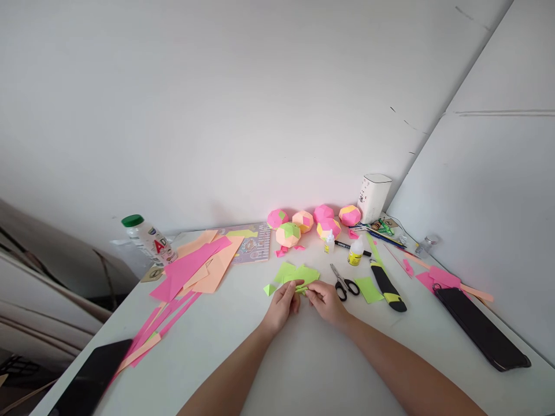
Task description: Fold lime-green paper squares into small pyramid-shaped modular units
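Note:
Near the middle of the table, my left hand [282,303] and my right hand [326,300] meet over a small piece of green paper [300,289]. Both hands are closed, with thumbs and fingers pinching the paper from either side. Its exact folds are partly covered by my fingers. Just beyond lie flat green paper sheets [299,273]. A small folded green paper piece [269,289] rests left of my left hand. To the right of my right hand are scissors [344,283] with black handles and a green paper square [368,290].
Several faceted paper balls [288,234] line the wall. Right of centre are a glue bottle [355,252], a smaller bottle [329,242], a marker [342,245] and a utility knife [387,286]. Pink and orange sheets [191,268] lie left, beside a plastic bottle [150,240]. A black phone [481,329] lies right.

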Motion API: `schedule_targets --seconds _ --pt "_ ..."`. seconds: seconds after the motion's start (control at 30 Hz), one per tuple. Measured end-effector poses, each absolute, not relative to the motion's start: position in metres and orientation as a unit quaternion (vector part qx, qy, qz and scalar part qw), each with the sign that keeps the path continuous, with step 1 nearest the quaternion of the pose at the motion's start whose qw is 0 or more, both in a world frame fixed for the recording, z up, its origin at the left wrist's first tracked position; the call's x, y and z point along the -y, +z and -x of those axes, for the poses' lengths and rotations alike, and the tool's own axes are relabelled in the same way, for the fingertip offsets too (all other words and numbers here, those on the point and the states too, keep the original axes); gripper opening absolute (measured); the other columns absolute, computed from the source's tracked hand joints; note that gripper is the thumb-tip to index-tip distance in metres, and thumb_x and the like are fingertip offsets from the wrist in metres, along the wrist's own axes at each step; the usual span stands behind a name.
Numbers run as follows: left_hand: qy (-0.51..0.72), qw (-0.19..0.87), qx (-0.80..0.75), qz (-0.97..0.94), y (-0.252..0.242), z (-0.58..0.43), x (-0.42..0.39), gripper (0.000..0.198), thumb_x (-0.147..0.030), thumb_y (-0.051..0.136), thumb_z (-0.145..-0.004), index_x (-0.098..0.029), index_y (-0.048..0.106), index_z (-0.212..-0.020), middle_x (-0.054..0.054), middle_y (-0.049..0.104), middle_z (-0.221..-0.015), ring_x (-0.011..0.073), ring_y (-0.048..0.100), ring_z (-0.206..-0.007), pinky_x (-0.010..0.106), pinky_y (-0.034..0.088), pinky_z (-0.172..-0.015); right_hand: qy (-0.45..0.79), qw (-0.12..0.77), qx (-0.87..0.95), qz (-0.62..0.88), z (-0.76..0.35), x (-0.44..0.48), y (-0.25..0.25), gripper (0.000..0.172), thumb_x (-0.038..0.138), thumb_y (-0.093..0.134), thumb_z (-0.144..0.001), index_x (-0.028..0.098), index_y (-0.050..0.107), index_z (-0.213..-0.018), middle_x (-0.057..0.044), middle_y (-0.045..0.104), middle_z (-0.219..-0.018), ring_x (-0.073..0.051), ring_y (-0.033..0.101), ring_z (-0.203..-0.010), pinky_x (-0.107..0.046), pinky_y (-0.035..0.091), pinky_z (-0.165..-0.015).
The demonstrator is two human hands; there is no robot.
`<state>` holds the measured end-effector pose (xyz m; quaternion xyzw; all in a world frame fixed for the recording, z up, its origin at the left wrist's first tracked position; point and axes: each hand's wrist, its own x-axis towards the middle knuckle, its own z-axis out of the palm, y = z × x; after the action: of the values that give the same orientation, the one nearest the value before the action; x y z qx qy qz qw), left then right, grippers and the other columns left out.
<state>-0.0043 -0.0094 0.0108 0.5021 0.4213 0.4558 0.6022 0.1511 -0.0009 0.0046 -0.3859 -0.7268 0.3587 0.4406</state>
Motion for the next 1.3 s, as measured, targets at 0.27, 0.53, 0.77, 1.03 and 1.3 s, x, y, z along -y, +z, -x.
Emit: schedule_targets --seconds 0.27,0.53,0.77,1.03,1.3 --pt "0.511 0.583 -0.420 -0.471 0.005 0.001 0.006 0.031 -0.048 0.055 -0.076 -0.019 0.044 -0.075 -0.008 0.041 -0.048 0.0082 0.039 -0.043 0.021 0.038 -0.043 0.473 0.427 0.654 0.408 -0.152 -0.002 -0.003 0.026 0.042 0.051 -0.082 0.018 0.057 -0.091 0.001 0.053 -0.061 -0.011 0.046 -0.046 -0.024 0.040 -0.045" --pt "0.517 0.563 -0.441 -0.471 0.004 0.000 0.005 0.033 -0.050 0.054 -0.076 -0.019 0.043 -0.075 -0.006 0.048 -0.049 0.0094 0.045 -0.041 0.023 0.040 -0.043 0.509 0.429 0.614 0.424 -0.153 -0.004 -0.002 0.028 0.046 0.054 -0.079 0.019 0.054 -0.083 0.003 0.053 -0.061 -0.010 0.046 -0.044 -0.023 0.037 -0.042" --pt "0.518 0.555 -0.446 -0.475 0.002 -0.001 0.004 0.027 -0.046 0.048 -0.081 -0.020 0.039 -0.080 -0.005 0.050 -0.056 0.0117 0.049 -0.048 0.025 0.043 -0.048 0.521 0.433 0.596 0.432 -0.153 -0.007 -0.005 0.028 0.046 0.057 -0.077 0.018 0.053 -0.081 0.001 0.058 -0.067 -0.010 0.049 -0.045 -0.023 0.039 -0.042" --pt "0.335 0.256 -0.328 -0.845 0.007 -0.015 0.037 0.007 -0.020 0.047 -0.080 -0.020 0.053 -0.083 0.008 0.055 -0.094 0.0217 0.050 -0.091 0.039 0.041 -0.081 0.492 0.484 0.567 0.449 -0.155 -0.010 -0.001 0.021 0.040 0.055 -0.079 0.020 0.052 -0.083 -0.001 0.059 -0.071 -0.013 0.054 -0.054 -0.028 0.044 -0.051" --pt "0.249 0.235 -0.291 -0.894 0.018 -0.020 0.044 0.030 -0.014 0.050 -0.075 -0.021 0.059 -0.103 0.008 0.057 -0.108 0.0243 0.043 -0.105 0.040 0.039 -0.090 0.441 0.433 0.651 0.441 -0.155 -0.005 0.008 0.012 0.030 0.054 -0.079 0.019 0.056 -0.077 0.001 0.055 -0.067 -0.015 0.053 -0.065 -0.027 0.044 -0.063"
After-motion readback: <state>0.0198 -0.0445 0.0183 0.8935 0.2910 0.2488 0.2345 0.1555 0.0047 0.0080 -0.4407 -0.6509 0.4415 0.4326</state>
